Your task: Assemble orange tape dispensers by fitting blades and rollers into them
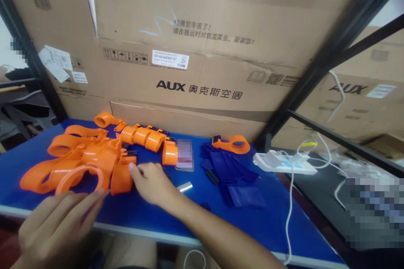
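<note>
Here, a person's left hand is curling in at the lower left, its fingers closing over the near edge of an orange plastic loop. The right hand is reaching in from the right with bent fingers, its thumb meeting an orange dispenser-like piece; I cannot tell whether it is gripping. Both pieces are lying at the front of an orange heap on the left of a blue tabletop. Behind the right hand, a row of orange rolls is stretching toward a blurred flat rectangle. Further right, dark-blue material is lying crumpled below another orange piece. A white power strip is resting beyond, and a big AUX carton is standing behind everything.
</note>
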`<state>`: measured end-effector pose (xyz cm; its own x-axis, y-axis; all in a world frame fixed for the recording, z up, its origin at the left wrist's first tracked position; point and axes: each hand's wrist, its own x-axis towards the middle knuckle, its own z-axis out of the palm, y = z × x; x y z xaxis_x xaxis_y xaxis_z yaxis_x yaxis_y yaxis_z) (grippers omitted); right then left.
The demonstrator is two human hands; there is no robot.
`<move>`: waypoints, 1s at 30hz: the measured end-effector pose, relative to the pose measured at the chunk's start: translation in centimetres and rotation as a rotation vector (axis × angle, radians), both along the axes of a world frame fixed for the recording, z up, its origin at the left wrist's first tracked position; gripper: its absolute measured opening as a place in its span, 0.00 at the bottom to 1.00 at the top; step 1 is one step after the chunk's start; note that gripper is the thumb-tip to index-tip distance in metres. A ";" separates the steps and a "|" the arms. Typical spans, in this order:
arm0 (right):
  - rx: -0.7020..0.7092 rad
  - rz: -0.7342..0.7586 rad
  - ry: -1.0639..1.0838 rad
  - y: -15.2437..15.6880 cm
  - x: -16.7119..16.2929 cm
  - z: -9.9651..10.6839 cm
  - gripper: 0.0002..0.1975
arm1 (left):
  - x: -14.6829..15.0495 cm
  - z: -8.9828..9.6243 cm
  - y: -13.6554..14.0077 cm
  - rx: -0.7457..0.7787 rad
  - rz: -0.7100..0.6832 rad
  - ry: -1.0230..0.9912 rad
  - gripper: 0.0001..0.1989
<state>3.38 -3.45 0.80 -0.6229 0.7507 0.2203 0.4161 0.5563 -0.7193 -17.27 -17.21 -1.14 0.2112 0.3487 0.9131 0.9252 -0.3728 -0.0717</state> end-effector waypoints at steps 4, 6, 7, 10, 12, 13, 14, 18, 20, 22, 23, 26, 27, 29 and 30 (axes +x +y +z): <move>-0.219 -0.035 0.319 1.6 2.8 1.3 0.22 | 0.9 -1.3 0.9 0.046 0.027 0.302 0.22; -0.382 0.024 0.473 2.3 4.5 2.1 0.24 | 2.0 -1.5 1.8 0.111 -0.035 0.346 0.23; -0.440 0.053 0.512 2.6 5.3 2.5 0.25 | 2.9 -1.5 2.4 0.117 -0.069 0.367 0.23; -0.474 0.029 0.564 3.2 7.2 3.1 0.25 | 5.9 -0.7 4.4 0.057 -0.181 0.424 0.21; -0.465 -0.042 0.583 3.6 8.3 3.1 0.21 | 7.8 -0.1 5.7 0.030 -0.262 0.437 0.18; -0.468 -0.081 0.603 3.9 8.8 3.0 0.20 | 8.5 0.1 6.4 0.030 -0.295 0.426 0.17; -0.477 -0.114 0.634 4.2 9.3 2.9 0.18 | 9.1 0.3 7.2 0.033 -0.335 0.431 0.17; -0.486 -0.189 0.806 6.2 11.8 2.6 0.15 | 10.2 1.4 10.5 0.071 -0.482 0.356 0.25; -0.445 -0.214 0.914 7.2 13.2 2.7 0.16 | 10.9 2.3 12.3 0.045 -0.539 0.053 0.29; -0.418 -0.214 1.003 7.9 14.4 2.7 0.16 | 12.4 3.2 14.0 -0.164 -0.568 -0.315 0.29; -0.416 -0.198 1.028 8.2 14.8 2.6 0.17 | 13.4 3.6 14.7 -0.336 -0.609 -0.484 0.26; -0.440 -0.131 1.012 8.5 15.5 2.2 0.19 | 16.9 3.9 16.5 -0.908 -0.832 -0.939 0.27; -0.441 -0.128 0.989 8.5 15.5 1.9 0.19 | 18.0 3.6 16.9 -1.044 -0.888 -1.041 0.29; -0.410 -0.185 0.940 8.6 15.5 1.3 0.18 | 19.5 2.7 17.4 -1.166 -0.943 -1.201 0.34; -0.383 -0.235 0.916 8.6 15.4 1.0 0.17 | 19.9 2.3 17.5 -1.187 -0.955 -1.273 0.35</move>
